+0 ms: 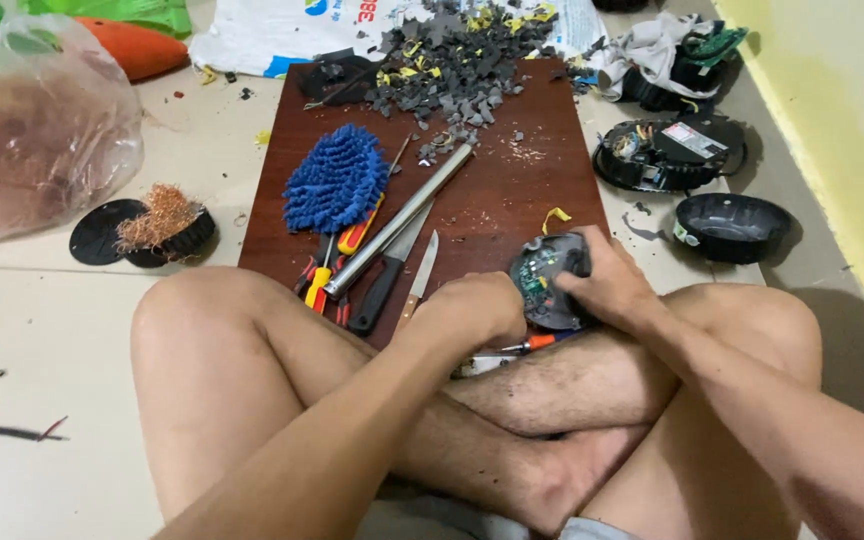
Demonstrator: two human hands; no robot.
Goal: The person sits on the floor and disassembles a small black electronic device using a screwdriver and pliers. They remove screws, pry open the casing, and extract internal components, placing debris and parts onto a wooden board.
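Person sits cross-legged on floor. Right hand (607, 285) wraps the round circuit-board unit (544, 280), steadying it against the knee at the board's (512, 190) 5 o'clock edge. Left hand (472, 310) fisted, apparently gripping a tool; contents hidden. Knife (419, 280) lies at the left hand's 10 o'clock.

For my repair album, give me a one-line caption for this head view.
Both hands, left hand and right hand, grip a round circuit-board device over a wooden board strewn with tools.

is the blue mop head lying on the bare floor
No, the blue mop head lies on the dark red wooden board, beside the metal tube.
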